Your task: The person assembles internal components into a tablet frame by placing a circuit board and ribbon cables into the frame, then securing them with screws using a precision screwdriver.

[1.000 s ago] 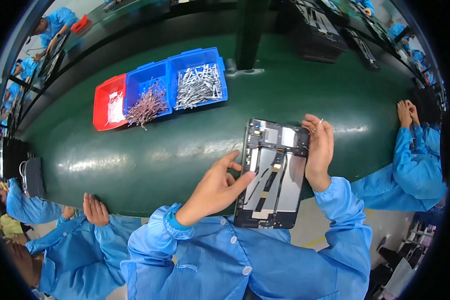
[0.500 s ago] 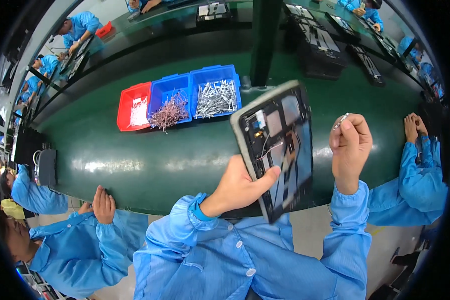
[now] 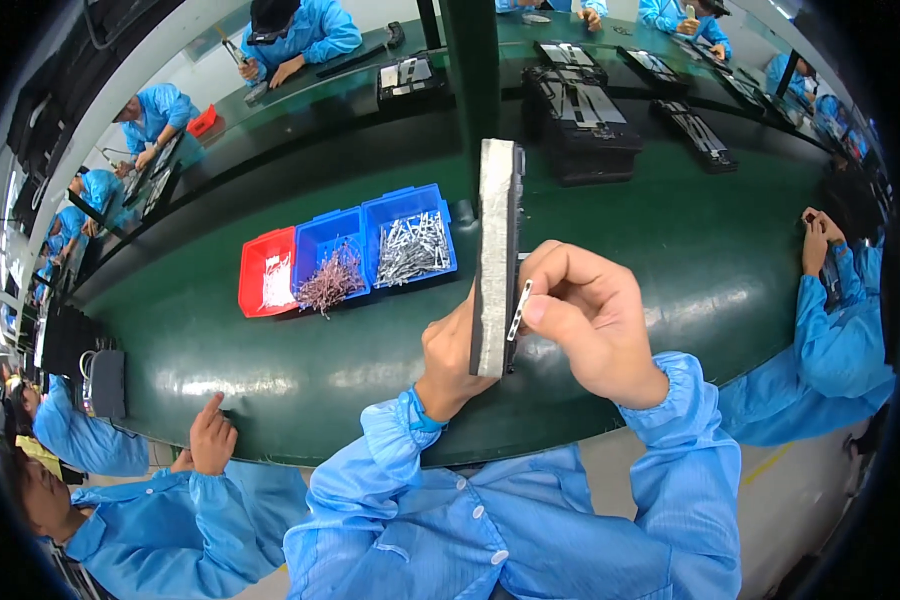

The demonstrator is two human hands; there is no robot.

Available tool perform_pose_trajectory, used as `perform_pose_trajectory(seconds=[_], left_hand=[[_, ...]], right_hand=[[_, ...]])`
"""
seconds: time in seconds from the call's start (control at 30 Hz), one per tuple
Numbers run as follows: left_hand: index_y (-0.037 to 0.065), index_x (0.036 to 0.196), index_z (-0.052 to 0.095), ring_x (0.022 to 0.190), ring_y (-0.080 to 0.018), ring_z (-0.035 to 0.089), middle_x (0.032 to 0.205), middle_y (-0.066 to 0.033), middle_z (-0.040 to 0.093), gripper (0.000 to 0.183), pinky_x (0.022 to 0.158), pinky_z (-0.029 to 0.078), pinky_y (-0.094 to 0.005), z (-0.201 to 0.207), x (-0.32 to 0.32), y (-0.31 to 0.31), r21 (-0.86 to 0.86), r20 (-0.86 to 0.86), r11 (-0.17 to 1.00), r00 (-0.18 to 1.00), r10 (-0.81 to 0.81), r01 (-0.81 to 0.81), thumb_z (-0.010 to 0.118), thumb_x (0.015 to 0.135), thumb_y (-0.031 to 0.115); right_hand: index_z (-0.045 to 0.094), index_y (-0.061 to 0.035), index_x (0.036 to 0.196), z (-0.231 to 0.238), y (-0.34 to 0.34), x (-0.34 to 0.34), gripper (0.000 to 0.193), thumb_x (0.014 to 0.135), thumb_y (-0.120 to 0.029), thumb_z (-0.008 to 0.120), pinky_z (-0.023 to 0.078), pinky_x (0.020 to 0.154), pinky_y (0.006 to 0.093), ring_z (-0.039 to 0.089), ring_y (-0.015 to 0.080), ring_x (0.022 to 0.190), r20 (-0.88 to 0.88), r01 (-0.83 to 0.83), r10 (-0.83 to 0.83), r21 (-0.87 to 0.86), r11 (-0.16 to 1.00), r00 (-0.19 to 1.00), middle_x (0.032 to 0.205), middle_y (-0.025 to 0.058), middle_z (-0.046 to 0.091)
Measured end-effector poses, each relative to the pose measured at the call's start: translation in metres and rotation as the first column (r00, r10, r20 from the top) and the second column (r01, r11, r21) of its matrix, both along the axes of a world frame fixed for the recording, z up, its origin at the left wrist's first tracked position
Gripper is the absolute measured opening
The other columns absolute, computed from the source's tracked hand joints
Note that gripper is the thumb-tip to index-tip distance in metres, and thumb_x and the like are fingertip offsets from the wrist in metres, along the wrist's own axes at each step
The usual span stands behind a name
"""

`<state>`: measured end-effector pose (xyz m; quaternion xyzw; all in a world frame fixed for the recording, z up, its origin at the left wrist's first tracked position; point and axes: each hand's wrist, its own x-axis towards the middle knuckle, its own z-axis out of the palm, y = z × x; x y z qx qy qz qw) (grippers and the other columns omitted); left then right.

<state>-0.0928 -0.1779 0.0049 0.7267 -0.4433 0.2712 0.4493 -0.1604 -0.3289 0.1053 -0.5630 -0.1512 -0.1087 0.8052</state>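
My left hand is closed on a flat black electronic device, now held upright and nearly edge-on, with a pale grey band along its edge. The fingers of that hand are partly hidden behind it. Between thumb and index finger, my right hand pinches a small silver metal strip with holes along it. The strip sits close to the device's right face; whether it touches cannot be made out. That face is turned away from view.
A red bin of white pieces, a blue bin of coppery wires and a blue bin of silver parts stand left of the device. Stacked black trays lie behind a green post. Co-workers sit at left and right.
The device has turned from showing its inner parts to nearly edge-on and shifted left. My right hand has moved left with the silver strip, up to the device.
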Motion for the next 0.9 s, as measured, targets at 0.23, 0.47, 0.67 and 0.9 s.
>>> perform_pose_trajectory(seconds=[0.23,0.47,0.67,0.9], left_hand=[[-0.006,0.121,0.065,0.091,-0.0331,0.074,0.111,-0.0196,0.071,0.052,0.072,0.06,-0.0353,-0.0003,-0.0024,-0.0019,-0.015,-0.036,0.999,0.998,0.043,-0.044,0.083,0.074,0.007],[-0.004,0.116,0.067,0.092,-0.0318,0.074,0.111,-0.0188,0.072,0.045,0.071,0.06,-0.0349,-0.0024,-0.0028,-0.0029,-0.064,-0.07,0.998,0.998,-0.001,-0.004,0.08,0.074,0.004],[-0.005,0.118,0.067,0.091,-0.0315,0.075,0.109,-0.0193,0.072,0.046,0.07,0.06,-0.0349,-0.0021,-0.0024,-0.0011,-0.034,-0.026,0.999,0.999,0.02,-0.021,0.079,0.075,0.004],[-0.009,0.124,0.062,0.089,-0.0314,0.075,0.109,-0.0198,0.072,0.053,0.068,0.06,-0.0349,0.0004,-0.0045,-0.0003,0.004,-0.019,0.999,0.999,0.037,-0.037,0.079,0.076,0.007]], right_hand=[[0.059,0.0023,0.096,0.0015,-0.004,0.0041,0.005,0.095,-0.001,0.062,0.051,0.079,0.025,0.059,0.0073,0.087,-0.034,-0.023,0.022,-0.046,0.999,0.999,0.092,0.0031,0.062],[0.059,0.0022,0.095,0.0019,-0.0077,0.0047,0.009,0.093,-0.004,0.066,0.052,0.08,0.0258,0.059,0.0078,0.087,-0.022,-0.031,0.029,-0.128,0.991,0.999,0.092,0.0032,0.061],[0.059,0.0021,0.095,0.002,-0.0072,0.0041,0.008,0.093,-0.003,0.065,0.051,0.08,0.0264,0.059,0.0081,0.088,-0.015,-0.031,0.029,-0.128,0.991,0.999,0.093,0.0035,0.061],[0.059,0.0034,0.091,0.0005,-0.0046,0.0035,0.006,0.092,0.0,0.064,0.05,0.078,0.0256,0.058,0.0085,0.086,-0.012,-0.023,0.022,-0.071,0.997,1.0,0.093,0.0053,0.06]])
